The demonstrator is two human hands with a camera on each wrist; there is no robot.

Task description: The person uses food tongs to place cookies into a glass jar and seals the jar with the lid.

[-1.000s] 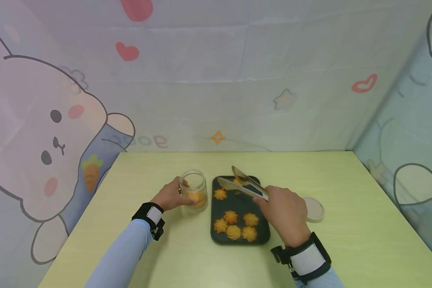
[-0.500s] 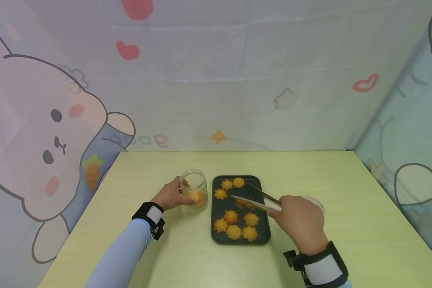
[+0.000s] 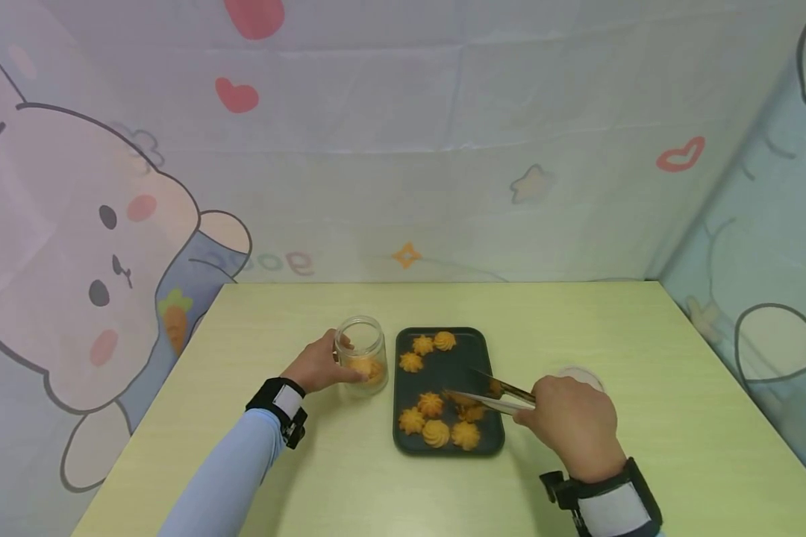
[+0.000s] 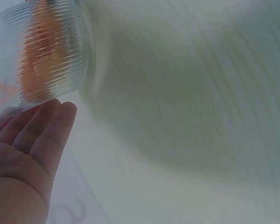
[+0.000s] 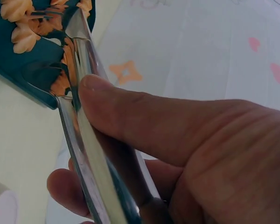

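My left hand [image 3: 317, 364] holds an upright glass jar [image 3: 361, 344] with a few cookies [image 3: 366, 368] at its bottom. In the left wrist view its fingers [image 4: 49, 123] lie against the ribbed glass. Metal tongs [image 3: 520, 400] are gripped in my right hand [image 3: 578, 425], thumb on top of one arm. Their spread tips are low over the right side of a dark baking tray [image 3: 436, 379], around a piped cookie [image 3: 472, 410]; the tongs partly cover it. In the right wrist view the tongs [image 5: 86, 126] reach over the tray and orange cookies.
More cookies [image 3: 436, 432] sit in the tray's near half, and 3 lie at its far left. A round whitish lid [image 3: 580, 373] rests on the table [image 3: 678, 432] behind my right hand. A printed cloth [image 3: 403, 149] hangs behind the table.
My right hand has drawn the tongs from the tray's far end back toward its near right part. The far cookies are now uncovered. My left hand and the jar have stayed put.
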